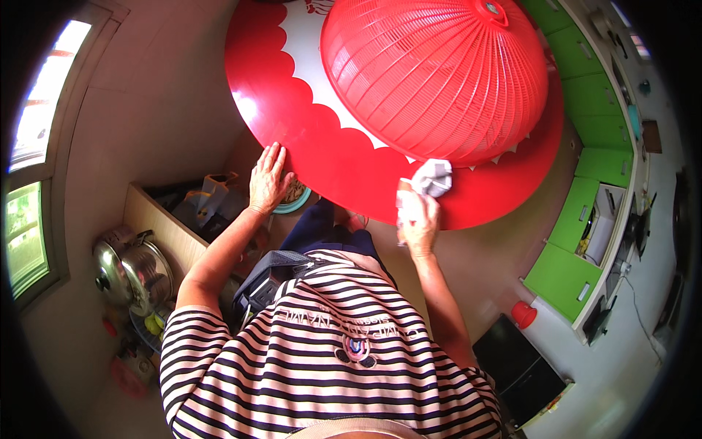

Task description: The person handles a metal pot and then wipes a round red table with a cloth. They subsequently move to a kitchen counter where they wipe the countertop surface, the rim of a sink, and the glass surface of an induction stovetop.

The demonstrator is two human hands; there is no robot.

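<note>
A round red table (329, 159) with a white scalloped pattern stands before me. On it sits a large red plastic mesh food cover (433, 82), dome-shaped, with a knob at the top. My left hand (269, 184) rests at the table's left edge, fingers spread, with nothing held. A crumpled white and grey cloth (433, 178) is in my right hand (421, 225), at the near edge of the table just below the cover's rim. Part of the cloth hangs down past the table edge. What lies under the cover is not clear through the mesh.
A wooden box or drawer (164, 225) with assorted items is on the left, beside a steel pot (145, 274). A teal bowl (293, 204) sits below the table edge. Green cabinets (598, 93) line the right wall; a red bucket (524, 315) stands on the floor near them.
</note>
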